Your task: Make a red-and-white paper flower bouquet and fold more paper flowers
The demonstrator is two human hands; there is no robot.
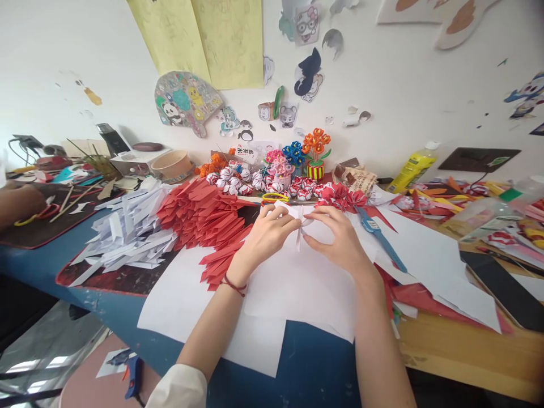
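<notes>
Between my two hands, a narrow folded white paper piece (299, 232) stands over a large white sheet (297, 289). My left hand (274, 232) pinches its left side, fingers pressed together. My right hand (334, 235) is at the other side, thumb and index fingertips touching the paper. Left of my hands lies a big pile of folded red paper pieces (204, 221), and beyond it a pile of folded white pieces (131, 226). Red and white paper balls (238, 180) sit in a row behind my hands.
Flower pots (315, 170) stand by the wall. Right are a blue watch (382, 238), a black phone (504, 289) and a yellow bottle (412, 169). Another person's hand (21, 204) rests near scissors (38, 214) at far left. A glue gun (134, 375) lies low left.
</notes>
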